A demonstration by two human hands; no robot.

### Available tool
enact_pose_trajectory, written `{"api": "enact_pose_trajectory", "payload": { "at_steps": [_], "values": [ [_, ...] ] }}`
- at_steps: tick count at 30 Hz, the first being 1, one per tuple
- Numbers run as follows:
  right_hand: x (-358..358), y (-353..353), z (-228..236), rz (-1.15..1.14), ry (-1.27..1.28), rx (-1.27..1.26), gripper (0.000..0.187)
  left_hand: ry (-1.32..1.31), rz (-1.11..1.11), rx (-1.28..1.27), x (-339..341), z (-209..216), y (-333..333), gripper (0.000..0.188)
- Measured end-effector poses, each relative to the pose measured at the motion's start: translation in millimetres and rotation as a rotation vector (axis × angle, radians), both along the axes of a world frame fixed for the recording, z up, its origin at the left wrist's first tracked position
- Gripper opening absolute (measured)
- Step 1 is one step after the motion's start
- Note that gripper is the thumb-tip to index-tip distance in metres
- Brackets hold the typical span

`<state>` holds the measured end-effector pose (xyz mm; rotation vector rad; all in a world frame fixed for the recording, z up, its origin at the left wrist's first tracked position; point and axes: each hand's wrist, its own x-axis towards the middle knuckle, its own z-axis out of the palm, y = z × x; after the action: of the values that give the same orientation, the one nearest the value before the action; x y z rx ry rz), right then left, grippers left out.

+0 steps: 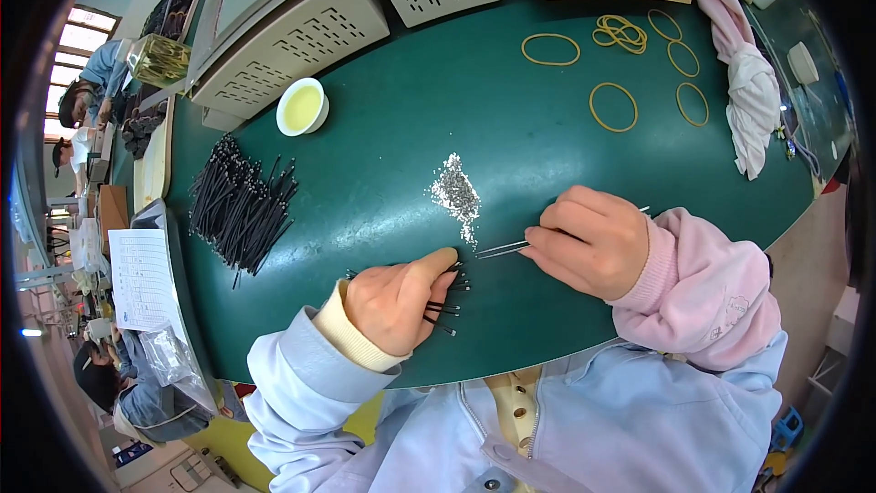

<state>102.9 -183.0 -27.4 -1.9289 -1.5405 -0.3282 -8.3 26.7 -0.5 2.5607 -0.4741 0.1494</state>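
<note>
Several thin black wire pieces with small metallic tips (443,308) stick out from my left hand (392,303), which is closed around them near the front of the table. My right hand (593,239) pinches a pair of metal tweezers (502,249); their points reach left, close to my left fingertips. Just beyond both hands lies a small heap of tiny silvery-white pieces (454,190), trailing toward the tweezer tips. Whether the tweezers grip one of these pieces is too small to tell. Farther left rests a large pile of similar black wire pieces (239,205).
On the green table (365,187) stands a white cup of yellowish liquid (302,108). Vented metal boxes (290,41) line the back. Rubber bands (612,108) lie at the far right beside a whitish cloth (754,100). A paper sheet (144,278) is at left, where other people sit.
</note>
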Motion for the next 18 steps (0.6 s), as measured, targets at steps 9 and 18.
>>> {"api": "enact_pose_trajectory", "payload": {
  "at_steps": [9,18],
  "values": [
    [-2.8,-0.6,-0.2,0.005,0.003,-0.037,0.015,0.036,0.016,0.010,0.4,0.5,0.1,0.022],
    [-6.3,7.3,-2.4,0.025,0.211,0.028,0.018,0.057,-0.008,0.013,2.5,0.3,0.9,0.021]
  ]
}}
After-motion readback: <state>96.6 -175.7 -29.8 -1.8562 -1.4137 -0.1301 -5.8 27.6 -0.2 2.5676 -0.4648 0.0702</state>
